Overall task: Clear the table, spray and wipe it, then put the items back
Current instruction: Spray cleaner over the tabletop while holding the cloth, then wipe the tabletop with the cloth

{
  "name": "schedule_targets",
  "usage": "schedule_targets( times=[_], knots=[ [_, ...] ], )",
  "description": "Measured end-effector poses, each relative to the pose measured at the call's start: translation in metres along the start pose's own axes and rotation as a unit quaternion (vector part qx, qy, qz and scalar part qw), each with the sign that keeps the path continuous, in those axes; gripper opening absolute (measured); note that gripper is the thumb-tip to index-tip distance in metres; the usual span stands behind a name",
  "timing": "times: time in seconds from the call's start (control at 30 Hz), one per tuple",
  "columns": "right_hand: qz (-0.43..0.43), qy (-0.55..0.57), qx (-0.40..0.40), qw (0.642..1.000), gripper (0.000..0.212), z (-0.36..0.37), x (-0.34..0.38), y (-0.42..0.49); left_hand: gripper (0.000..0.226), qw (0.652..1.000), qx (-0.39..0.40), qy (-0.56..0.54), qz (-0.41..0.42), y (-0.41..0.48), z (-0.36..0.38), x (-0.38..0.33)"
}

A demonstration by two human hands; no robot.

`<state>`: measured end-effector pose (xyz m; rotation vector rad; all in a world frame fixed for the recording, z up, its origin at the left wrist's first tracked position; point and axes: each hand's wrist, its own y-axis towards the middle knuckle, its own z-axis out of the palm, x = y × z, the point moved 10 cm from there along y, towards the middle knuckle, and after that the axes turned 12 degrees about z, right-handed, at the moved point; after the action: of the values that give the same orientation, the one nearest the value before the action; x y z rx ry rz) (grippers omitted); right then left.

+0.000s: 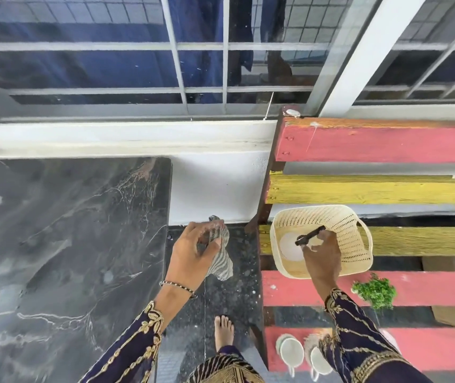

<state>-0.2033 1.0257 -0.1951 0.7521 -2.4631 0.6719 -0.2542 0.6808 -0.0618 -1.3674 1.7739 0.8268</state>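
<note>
Table [63, 244] of dark marble-look stone, veined white and faintly rust, filling the left side below a white window sill [121, 134]; glossy top with a few pale smears. Barred window [138, 51] behind, dark blue cloth visible through the glass. Speckled dark floor [229, 294] between table and slatted bench [386, 189], one bare foot [223, 333] planted on it. Bench slats painted red and yellow.

Left hand [193, 252] closed around a grey striped cloth [219, 258], held over the floor just beside the table edge; beaded bracelet [178, 288] at the wrist. Right hand [321, 255] inside a cream perforated basket [323, 239] on the bench, fingers pinching a small dark object [310, 235] above a white round item [290, 246] in the bottom. Green plant sprig [375, 291] near the basket; two white cups [291, 351] at the bench's near end, partly hidden by the embroidered sleeve [359, 341].
</note>
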Motion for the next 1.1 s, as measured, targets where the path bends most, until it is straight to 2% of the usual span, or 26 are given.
schedule_targets(
  times=[0.07,0.3,0.43,0.57,0.7,0.83,0.97,1.1],
  knots=[
    [-0.026,0.012,0.008,1.000,0.044,0.001,0.020,-0.018,0.038,1.000,-0.001,-0.019,0.012,-0.005,-0.008,-0.005],
    [-0.200,0.043,0.144,0.968,0.034,0.032,0.139,-0.133,0.047,0.996,-0.024,-0.076,0.046,-0.053,-0.070,-0.021],
    [-0.313,0.028,0.229,0.921,0.041,0.056,0.205,-0.237,0.052,0.992,-0.054,-0.090,0.066,-0.099,-0.129,-0.024],
    [-0.411,0.002,0.309,0.858,0.049,0.081,0.240,-0.349,0.053,0.985,-0.108,-0.107,0.085,-0.160,-0.202,-0.017],
    [-0.402,-0.022,0.411,0.818,0.030,0.116,0.252,-0.438,0.047,0.979,-0.160,-0.093,0.089,-0.226,-0.271,0.006],
    [-0.406,-0.048,0.491,0.770,0.012,0.148,0.261,-0.529,0.042,0.970,-0.228,-0.065,0.054,-0.301,-0.344,0.046],
    [-0.411,-0.052,0.530,0.739,0.014,0.170,0.271,-0.602,0.041,0.957,-0.285,-0.061,0.013,-0.358,-0.402,0.085],
    [-0.376,-0.054,0.559,0.737,0.015,0.201,0.282,-0.656,0.039,0.941,-0.328,-0.077,-0.039,-0.396,-0.442,0.127]
  ],
)
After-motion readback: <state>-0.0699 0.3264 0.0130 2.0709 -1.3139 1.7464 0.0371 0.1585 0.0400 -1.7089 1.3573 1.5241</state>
